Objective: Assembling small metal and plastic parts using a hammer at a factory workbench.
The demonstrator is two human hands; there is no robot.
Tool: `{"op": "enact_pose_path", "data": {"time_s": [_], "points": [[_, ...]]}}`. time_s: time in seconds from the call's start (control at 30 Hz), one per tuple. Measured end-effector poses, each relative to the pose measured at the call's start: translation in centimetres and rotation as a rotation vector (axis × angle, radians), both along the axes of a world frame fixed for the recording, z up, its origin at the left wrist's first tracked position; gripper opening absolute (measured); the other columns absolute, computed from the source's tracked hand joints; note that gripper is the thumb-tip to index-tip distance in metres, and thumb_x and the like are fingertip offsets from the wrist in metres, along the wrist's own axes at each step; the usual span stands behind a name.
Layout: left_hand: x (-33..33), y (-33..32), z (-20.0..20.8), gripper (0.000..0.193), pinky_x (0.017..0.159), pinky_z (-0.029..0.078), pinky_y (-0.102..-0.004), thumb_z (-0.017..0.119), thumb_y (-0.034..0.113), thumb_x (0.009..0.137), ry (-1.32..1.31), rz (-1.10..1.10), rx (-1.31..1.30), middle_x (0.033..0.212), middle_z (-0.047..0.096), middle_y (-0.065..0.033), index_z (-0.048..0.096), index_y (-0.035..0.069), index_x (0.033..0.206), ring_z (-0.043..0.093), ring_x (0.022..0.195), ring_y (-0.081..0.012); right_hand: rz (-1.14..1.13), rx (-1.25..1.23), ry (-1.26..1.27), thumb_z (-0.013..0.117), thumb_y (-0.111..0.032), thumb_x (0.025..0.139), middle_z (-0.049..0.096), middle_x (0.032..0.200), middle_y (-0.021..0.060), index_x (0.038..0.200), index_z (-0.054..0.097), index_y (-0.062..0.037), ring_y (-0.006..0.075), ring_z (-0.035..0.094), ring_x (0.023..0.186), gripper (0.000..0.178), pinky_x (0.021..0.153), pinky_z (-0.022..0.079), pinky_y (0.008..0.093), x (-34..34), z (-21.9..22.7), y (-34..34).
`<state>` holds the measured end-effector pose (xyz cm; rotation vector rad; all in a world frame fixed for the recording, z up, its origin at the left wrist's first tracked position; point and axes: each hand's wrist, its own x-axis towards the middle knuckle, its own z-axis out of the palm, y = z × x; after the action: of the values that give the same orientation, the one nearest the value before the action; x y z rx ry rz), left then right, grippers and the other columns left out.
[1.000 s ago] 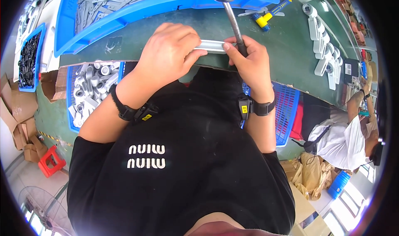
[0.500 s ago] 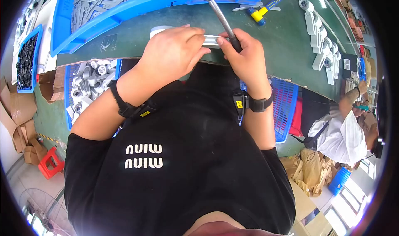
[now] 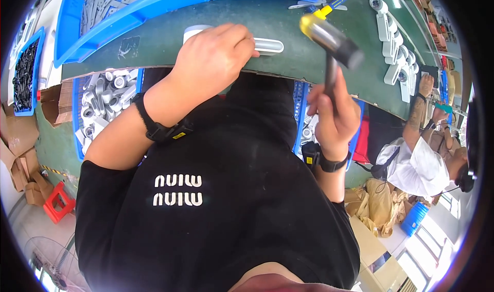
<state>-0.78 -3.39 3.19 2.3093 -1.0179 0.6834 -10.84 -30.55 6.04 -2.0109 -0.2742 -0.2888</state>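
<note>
My left hand (image 3: 213,50) is closed over a long pale grey-white plastic part (image 3: 269,46) at the near edge of the green bench. The part's rounded, recessed end sticks out to the right of my fingers, and its wider end shows beyond my knuckles at left. My right hand (image 3: 335,120) grips a hammer (image 3: 337,45) by its dark handle, raised right of the part and apart from it. Motion blurs the hammer's dark cylindrical head. Behind it lies a yellow-and-blue mallet (image 3: 342,0), its head partly hidden.
A blue bin (image 3: 154,15) of flat grey pieces stands at the back left. Finished-looking white parts (image 3: 393,45) line the right side of the green bench (image 3: 206,14). Below the bench edge, a blue crate (image 3: 77,117) holds more white parts. A co-worker (image 3: 422,163) sits at far right.
My right hand has let go of the white part's end and moved right and nearer to me, swinging the hammer's head over to the right. My left hand stays on the part.
</note>
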Motion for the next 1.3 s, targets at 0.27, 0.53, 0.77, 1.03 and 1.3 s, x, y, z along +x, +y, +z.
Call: {"op": "enact_pose_path", "data": {"time_s": [0.27, 0.53, 0.77, 1.03, 1.3], "points": [[0.0, 0.0, -0.1, 0.019, 0.066, 0.06, -0.0385, 0.085, 0.012, 0.087, 0.027, 0.004, -0.021, 0.096, 0.073, -0.007, 0.069, 0.003, 0.086, 0.074, 0.082, -0.0282, -0.08, -0.259, 0.164, 0.068, 0.003, 0.101, 0.069, 0.079, 0.0046, 0.154, 0.063, -0.0002, 0.0112, 0.058, 0.062, 0.053, 0.063, 0.049, 0.0259, -2.0, -0.6, -0.5], [-0.1, 0.0, 0.1, 0.017, 0.067, 0.061, -0.0379, 0.087, 0.012, 0.085, 0.035, -0.007, -0.009, 0.096, 0.074, -0.0063, 0.073, 0.004, 0.089, 0.075, 0.083, -0.0275, -0.025, -0.383, -0.079, 0.07, 0.006, 0.097, 0.066, 0.078, 0.0122, 0.147, 0.067, 0.0034, 0.0206, 0.062, 0.063, 0.05, 0.067, 0.052, 0.0279, -0.4, -0.4, 0.4], [-0.1, 0.0, 0.1, 0.018, 0.068, 0.062, -0.037, 0.088, 0.014, 0.085, 0.027, 0.009, -0.033, 0.099, 0.075, -0.0058, 0.074, 0.004, 0.09, 0.076, 0.084, -0.0278, -0.129, -0.188, -0.15, 0.069, 0.004, 0.1, 0.064, 0.074, 0.007, 0.15, 0.064, 0.0042, 0.013, 0.054, 0.063, 0.05, 0.066, 0.048, 0.0257, -1.0, -1.7, 0.1], [-0.2, -0.1, 0.5, 0.016, 0.07, 0.061, -0.0389, 0.087, 0.014, 0.087, 0.035, 0.015, -0.016, 0.099, 0.076, -0.0069, 0.075, 0.005, 0.092, 0.076, 0.084, -0.0295, -0.043, -0.042, -0.106, 0.071, 0.005, 0.098, 0.068, 0.081, 0.0114, 0.149, 0.066, 0.0025, 0.0171, 0.061, 0.067, 0.052, 0.071, 0.051, 0.0263, -1.8, -0.9, -0.1], [-0.5, 0.3, 1.7, 0.054, 0.076, 0.059, -0.0452, 0.086, 0.011, 0.088, 0.353, 0.11, 0.0, 0.102, 0.079, -0.0117, 0.057, 0.007, 0.133, 0.075, 0.089, -0.0391, -0.018, -0.396, 0.141, 0.074, 0.004, 0.096, 0.074, 0.091, 0.0194, 0.148, 0.067, 0.0004, 0.0236, 0.069, 0.073, 0.053, 0.074, 0.055, 0.0305, -0.5, 0.4, 1.1]]}}
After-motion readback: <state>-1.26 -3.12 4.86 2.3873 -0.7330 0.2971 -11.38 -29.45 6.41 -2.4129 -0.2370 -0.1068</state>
